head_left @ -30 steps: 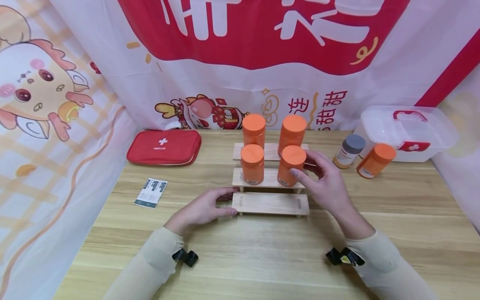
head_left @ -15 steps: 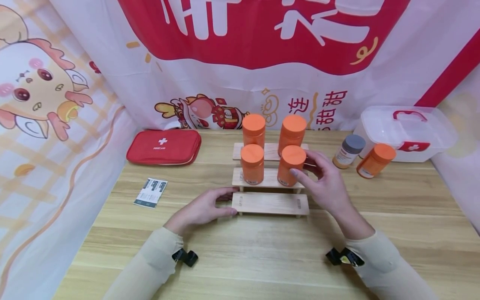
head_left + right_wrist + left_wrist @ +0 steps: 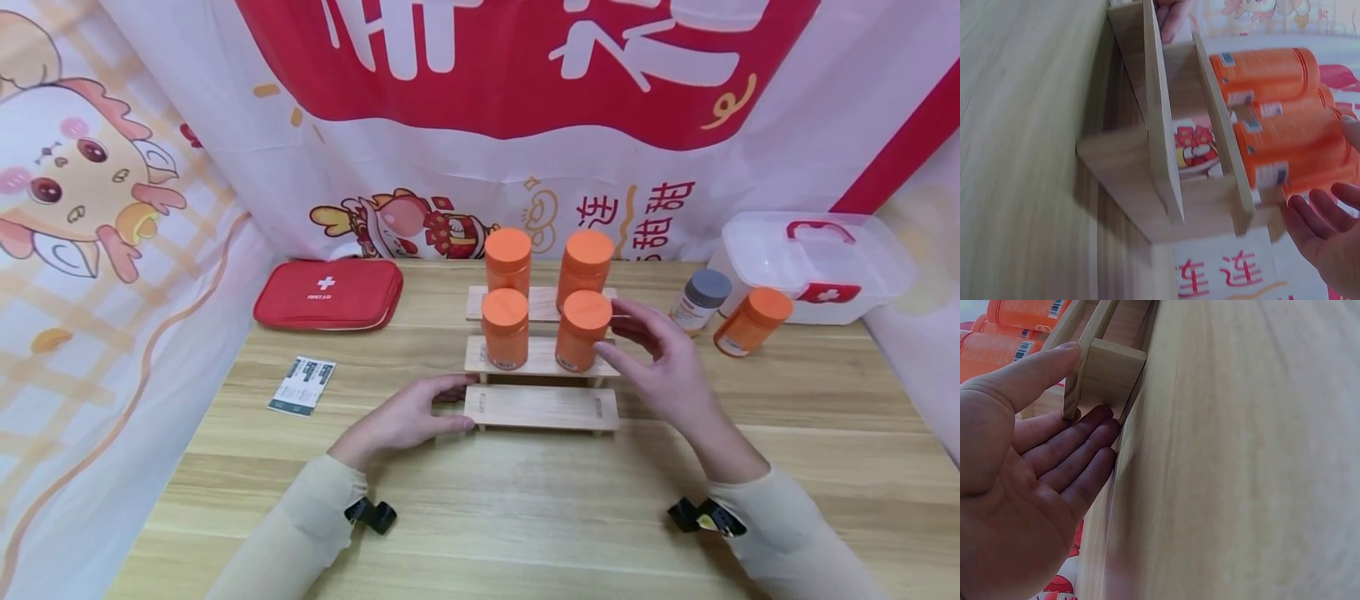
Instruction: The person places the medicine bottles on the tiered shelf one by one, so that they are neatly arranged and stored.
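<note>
A three-step wooden display stand (image 3: 542, 407) sits mid-table, its lowest step bare. Two orange bottles (image 3: 505, 330) with orange lids stand upright on the middle step, and two more orange bottles (image 3: 509, 254) on the top step behind. My left hand (image 3: 408, 417) pinches the left end of the lowest step between thumb and index finger; its other fingers (image 3: 1079, 450) extend beside the step's support. My right hand (image 3: 663, 367) is at the right side of the front right bottle (image 3: 1297, 144), thumb near it and fingers spread loosely, not wrapped round it.
To the right, a grey-lidded bottle (image 3: 697, 302) and another orange bottle (image 3: 752, 322) stand by a clear first-aid box (image 3: 817, 258). At the left lie a red first-aid pouch (image 3: 327, 294) and a printed card (image 3: 302, 385). A patterned cloth (image 3: 450, 158) hangs behind the table.
My right hand has loosened from the front right bottle and shifted slightly right. The bottles, the stand and my left hand have stayed in place.
</note>
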Demonstrator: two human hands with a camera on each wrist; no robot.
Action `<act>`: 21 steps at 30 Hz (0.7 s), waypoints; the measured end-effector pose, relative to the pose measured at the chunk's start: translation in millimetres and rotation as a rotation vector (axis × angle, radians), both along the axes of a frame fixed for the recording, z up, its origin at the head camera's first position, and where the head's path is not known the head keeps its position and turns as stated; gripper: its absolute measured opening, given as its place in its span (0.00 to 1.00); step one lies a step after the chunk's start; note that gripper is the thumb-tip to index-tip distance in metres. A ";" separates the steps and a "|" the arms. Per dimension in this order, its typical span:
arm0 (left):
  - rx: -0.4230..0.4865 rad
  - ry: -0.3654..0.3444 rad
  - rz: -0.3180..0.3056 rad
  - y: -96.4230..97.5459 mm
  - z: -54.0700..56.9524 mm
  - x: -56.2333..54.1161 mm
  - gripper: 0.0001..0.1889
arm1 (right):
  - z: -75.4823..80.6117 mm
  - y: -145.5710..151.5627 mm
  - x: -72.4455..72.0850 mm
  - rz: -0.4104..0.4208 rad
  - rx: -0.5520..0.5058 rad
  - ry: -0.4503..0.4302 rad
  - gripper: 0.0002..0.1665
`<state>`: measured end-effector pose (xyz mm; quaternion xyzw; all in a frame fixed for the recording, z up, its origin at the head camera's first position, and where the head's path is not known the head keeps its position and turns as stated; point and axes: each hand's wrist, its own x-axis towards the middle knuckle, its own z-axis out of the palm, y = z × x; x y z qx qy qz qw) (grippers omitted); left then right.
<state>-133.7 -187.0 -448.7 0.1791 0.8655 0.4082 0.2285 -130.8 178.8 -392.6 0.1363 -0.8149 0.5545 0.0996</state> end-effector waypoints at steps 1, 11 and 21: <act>-0.001 0.001 0.000 0.2 0.0 -0.1 0.38 | 0.3 3.9 0.7 -0.001 -0.004 0.011 0.34; -0.014 0.001 0.011 0.7 1.6 0.4 0.38 | 1.0 46.7 5.2 -0.120 0.034 0.061 0.31; -0.022 0.006 0.008 0.8 1.5 0.1 0.38 | -10.7 91.6 8.8 -0.248 0.057 0.045 0.30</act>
